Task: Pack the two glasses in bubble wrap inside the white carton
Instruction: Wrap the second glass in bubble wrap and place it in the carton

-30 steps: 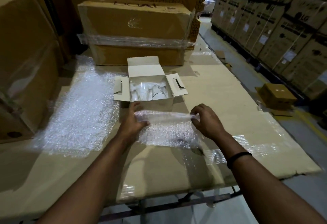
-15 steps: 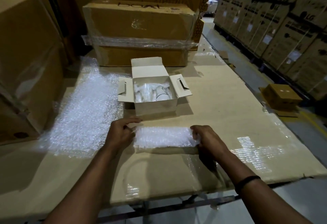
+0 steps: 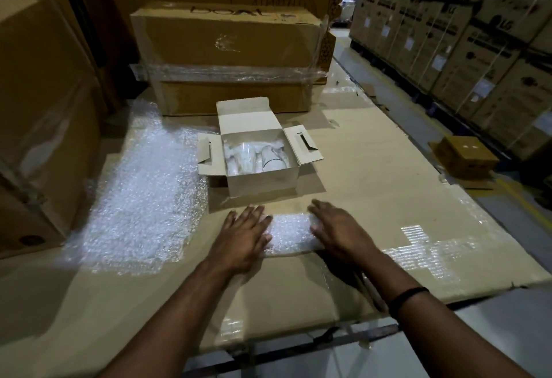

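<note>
Glasses (image 3: 259,157) sit inside the open white carton (image 3: 263,182) at the tabletop (image 3: 373,186) middle. Left grip (image 3: 243,235) and right grip (image 3: 337,228), both wide and flat, press a folded bubble wrap piece (image 3: 291,229) near the front edge. Next, probably, pinch it and lay it over them.

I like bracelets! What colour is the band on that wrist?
Black. The wristband shows best in the head view.

Beyond your hands (image 3: 243,235): carton (image 3: 263,180), glasses (image 3: 257,155) inside. Under both palms: folded bubble wrap (image 3: 291,232). Left: loose sheet (image 3: 140,198).
</note>
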